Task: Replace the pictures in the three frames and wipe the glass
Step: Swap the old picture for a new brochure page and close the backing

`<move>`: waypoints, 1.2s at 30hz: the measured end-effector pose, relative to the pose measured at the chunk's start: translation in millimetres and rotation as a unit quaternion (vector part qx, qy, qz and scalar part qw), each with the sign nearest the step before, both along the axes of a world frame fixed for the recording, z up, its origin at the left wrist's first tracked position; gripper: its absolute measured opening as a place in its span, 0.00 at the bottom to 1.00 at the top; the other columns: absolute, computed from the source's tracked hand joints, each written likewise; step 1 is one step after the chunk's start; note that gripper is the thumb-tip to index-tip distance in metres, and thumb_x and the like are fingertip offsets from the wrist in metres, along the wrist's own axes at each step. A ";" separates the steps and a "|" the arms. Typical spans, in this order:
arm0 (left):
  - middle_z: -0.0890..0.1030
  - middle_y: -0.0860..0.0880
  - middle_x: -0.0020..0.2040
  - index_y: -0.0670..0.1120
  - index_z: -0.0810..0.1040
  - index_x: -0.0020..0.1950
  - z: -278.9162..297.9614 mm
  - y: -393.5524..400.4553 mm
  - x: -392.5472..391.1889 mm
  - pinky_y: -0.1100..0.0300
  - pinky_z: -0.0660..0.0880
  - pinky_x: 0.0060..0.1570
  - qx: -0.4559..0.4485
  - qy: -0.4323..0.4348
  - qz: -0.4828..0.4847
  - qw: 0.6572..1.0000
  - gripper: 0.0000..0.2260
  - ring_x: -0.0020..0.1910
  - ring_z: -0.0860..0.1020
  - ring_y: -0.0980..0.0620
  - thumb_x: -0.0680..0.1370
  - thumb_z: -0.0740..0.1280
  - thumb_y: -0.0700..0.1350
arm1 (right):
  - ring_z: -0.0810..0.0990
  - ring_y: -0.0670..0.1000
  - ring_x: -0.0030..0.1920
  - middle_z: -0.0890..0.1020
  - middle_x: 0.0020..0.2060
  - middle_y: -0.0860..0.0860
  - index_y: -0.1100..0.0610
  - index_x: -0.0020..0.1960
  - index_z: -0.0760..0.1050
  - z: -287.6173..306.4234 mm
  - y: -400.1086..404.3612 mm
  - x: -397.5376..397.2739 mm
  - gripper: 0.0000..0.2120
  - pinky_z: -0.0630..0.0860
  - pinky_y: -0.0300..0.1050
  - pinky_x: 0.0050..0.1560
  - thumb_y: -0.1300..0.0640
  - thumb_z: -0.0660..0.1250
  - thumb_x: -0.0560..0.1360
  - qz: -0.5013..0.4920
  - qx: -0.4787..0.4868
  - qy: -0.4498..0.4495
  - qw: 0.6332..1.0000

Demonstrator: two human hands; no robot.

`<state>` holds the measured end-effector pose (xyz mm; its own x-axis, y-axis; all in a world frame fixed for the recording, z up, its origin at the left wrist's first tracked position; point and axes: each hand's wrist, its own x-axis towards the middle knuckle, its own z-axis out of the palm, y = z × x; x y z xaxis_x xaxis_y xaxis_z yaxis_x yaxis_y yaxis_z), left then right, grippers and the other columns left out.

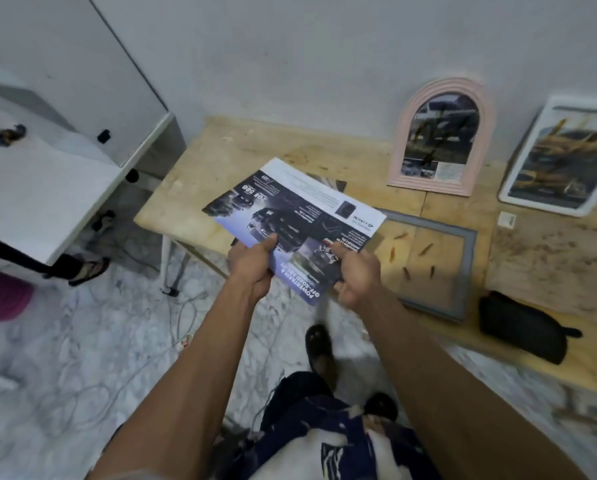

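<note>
Both hands grip a car brochure page (292, 220) at frame centre: left hand (252, 268) and right hand (354, 277) pinch its near short edge, thumbs on top. Long axis runs from lower right toward upper left, print upside down to the camera. Grey frame (463, 271) lies flat on the counter (200, 168); pink arched frame (440, 136) and white frame (563, 157) lean on the wall.

Arched frame (440, 133) pink; flat frame (470, 258) grey; pouch (522, 327) black; floor (82, 358) marbled white-grey.
</note>
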<state>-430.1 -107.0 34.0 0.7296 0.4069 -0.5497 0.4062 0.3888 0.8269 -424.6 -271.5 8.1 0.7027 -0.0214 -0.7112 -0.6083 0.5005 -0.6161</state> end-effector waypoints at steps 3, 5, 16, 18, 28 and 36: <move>0.86 0.41 0.51 0.37 0.83 0.54 6.9 20.2 4.1 0.41 0.81 0.54 0.040 -0.002 0.006 0.999 0.08 0.48 0.85 0.42 0.75 0.72 0.31 | 0.85 0.56 0.41 0.86 0.46 0.56 0.59 0.58 0.79 3.7 -2.9 6.5 0.16 0.82 0.50 0.36 0.69 0.71 0.72 0.022 -0.002 -0.015 1.000; 0.86 0.40 0.52 0.36 0.82 0.57 14.4 38.2 10.5 0.39 0.80 0.55 0.044 -0.007 -0.015 0.999 0.11 0.50 0.85 0.40 0.75 0.71 0.30 | 0.85 0.60 0.46 0.85 0.49 0.59 0.60 0.60 0.76 7.1 -12.6 22.0 0.18 0.83 0.58 0.42 0.70 0.71 0.72 0.015 -0.020 -0.028 0.999; 0.85 0.37 0.47 0.34 0.80 0.55 16.9 174.7 108.1 0.46 0.83 0.43 0.136 0.032 -0.168 0.976 0.12 0.38 0.84 0.41 0.73 0.74 0.30 | 0.84 0.58 0.38 0.85 0.41 0.57 0.62 0.53 0.80 15.4 75.0 110.7 0.06 0.80 0.53 0.37 0.63 0.68 0.77 0.217 -0.233 -0.088 0.944; 0.84 0.38 0.48 0.38 0.78 0.57 2.8 212.9 134.7 0.50 0.81 0.38 0.199 0.055 -0.147 0.967 0.19 0.37 0.83 0.43 0.69 0.79 0.33 | 0.84 0.58 0.40 0.84 0.43 0.59 0.64 0.50 0.79 8.9 115.3 123.4 0.05 0.82 0.51 0.38 0.64 0.68 0.76 0.216 -0.256 -0.063 0.940; 0.83 0.43 0.43 0.44 0.79 0.62 -30.1 351.8 222.4 0.55 0.79 0.42 0.394 0.121 -0.253 0.875 0.23 0.39 0.82 0.44 0.69 0.78 0.33 | 0.86 0.53 0.35 0.86 0.41 0.55 0.61 0.43 0.80 -27.6 276.0 162.7 0.02 0.84 0.49 0.38 0.66 0.71 0.73 0.193 -0.295 0.018 0.936; 0.81 0.38 0.62 0.39 0.74 0.70 -66.3 365.3 258.9 0.47 0.76 0.59 0.441 0.090 -0.328 0.831 0.31 0.59 0.80 0.38 0.70 0.79 0.41 | 0.85 0.57 0.35 0.86 0.37 0.54 0.55 0.36 0.82 -47.2 299.5 197.1 0.08 0.82 0.49 0.33 0.66 0.72 0.70 0.175 -0.365 0.077 0.911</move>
<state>-171.2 258.3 -32.3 0.8916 0.2566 -0.3732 0.4394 -0.6895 0.5758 -227.4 28.0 -39.1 0.6500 -0.3228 -0.6880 -0.7597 -0.2497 -0.6005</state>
